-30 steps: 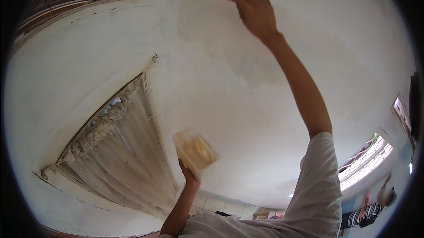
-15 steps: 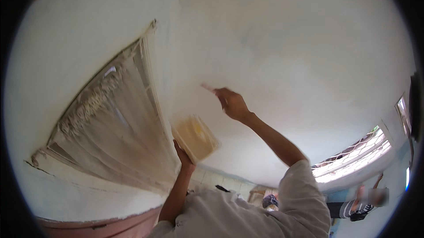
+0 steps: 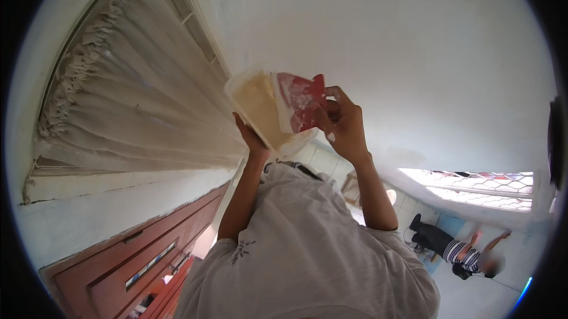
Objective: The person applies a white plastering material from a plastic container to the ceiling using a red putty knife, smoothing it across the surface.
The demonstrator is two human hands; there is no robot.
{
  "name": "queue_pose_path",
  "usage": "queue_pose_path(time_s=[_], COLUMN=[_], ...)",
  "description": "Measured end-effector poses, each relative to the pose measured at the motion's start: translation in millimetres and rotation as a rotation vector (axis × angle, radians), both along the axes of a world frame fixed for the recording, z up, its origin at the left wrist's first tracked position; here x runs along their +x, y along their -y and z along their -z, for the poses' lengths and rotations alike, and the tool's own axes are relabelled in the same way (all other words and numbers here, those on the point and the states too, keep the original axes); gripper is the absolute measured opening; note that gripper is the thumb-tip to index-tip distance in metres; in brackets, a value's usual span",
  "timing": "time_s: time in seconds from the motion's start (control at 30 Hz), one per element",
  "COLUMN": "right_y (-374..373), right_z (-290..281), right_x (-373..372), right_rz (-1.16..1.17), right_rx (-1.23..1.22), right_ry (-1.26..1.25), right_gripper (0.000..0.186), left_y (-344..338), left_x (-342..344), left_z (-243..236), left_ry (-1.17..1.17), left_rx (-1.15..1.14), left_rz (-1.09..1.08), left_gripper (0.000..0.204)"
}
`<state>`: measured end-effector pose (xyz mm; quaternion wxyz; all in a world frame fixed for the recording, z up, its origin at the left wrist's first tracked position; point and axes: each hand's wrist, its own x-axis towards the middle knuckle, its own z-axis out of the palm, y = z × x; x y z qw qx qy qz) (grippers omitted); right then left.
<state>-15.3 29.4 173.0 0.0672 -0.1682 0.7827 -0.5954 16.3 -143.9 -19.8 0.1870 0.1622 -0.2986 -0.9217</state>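
Observation:
My left hand (image 3: 253, 140) supports a translucent yellowish plastic tub (image 3: 253, 97) from its lower left side, the thumb along the edge and the other fingers hidden behind. The tub is tilted, so its inside shows. A red flat scraper (image 3: 305, 101), smeared with white paste, is pinched between the thumb and fingers of my right hand (image 3: 348, 125). The scraper's pale edge overlaps the tub's opening; whether it touches the inside I cannot tell. White paste also marks my right thumb.
A whitish wall (image 3: 378, 29) rises behind the tub. On the left, a gathered curtain (image 3: 136, 94) covers a window above a red-brown wooden door (image 3: 112, 266). A grilled window (image 3: 479, 189) is at right; below it, another person (image 3: 458, 251) has arms raised to the wall.
My right hand has brought the scraper from the wall down to the tub. The tub appears higher in view, and the view has shifted, showing more of the door and the other person.

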Motion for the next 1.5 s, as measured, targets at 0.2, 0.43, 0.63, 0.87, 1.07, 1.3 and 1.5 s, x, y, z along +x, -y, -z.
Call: queue_pose_path(time_s=[0.2, 0.43, 0.63, 0.87, 1.07, 1.3, 1.5], right_y=[13.7, 10.3, -9.6, -26.2, -66.5, -94.2, -106.8], right_z=[33.3, 55.8, 35.6, 32.0, 14.1, 42.1, 59.6], right_x=[7.1, -7.8, -19.6, -27.9, -33.8, -31.9, -27.4], right_rz=[-0.133, -0.235, -0.164, -0.151, 0.095, 0.226, 0.163], right_rx=[0.616, 0.616, 0.633, 0.527, -0.014, -0.508, -0.886], right_ry=[-0.238, -0.323, -0.232, -0.119, 0.185, 0.452, 0.640], right_gripper=[0.021, 0.031, 0.040, 0.030, 0.031, 0.034, 0.037], left_y=[-27.0, -49.2, -61.0, -72.7, -74.9, -72.5, -81.5], left_x=[6.1, -5.0, -14.8, -24.5, -30.6, -36.5, -36.4], left_z=[10.4, 10.0, 12.5, 0.3, 17.5, 61.5, 51.2], left_ry=[-0.006, 0.004, 0.041, -0.033, -0.083, -0.023, -0.038], left_rx=[0.009, 0.179, 0.077, 0.228, 0.373, 0.378, 0.382], left_rz=[0.040, 0.023, 0.035, 0.156, 0.352, 0.326, 0.329], left_gripper=[0.076, 0.076, 0.076, 0.082, 0.086, 0.073, 0.072])
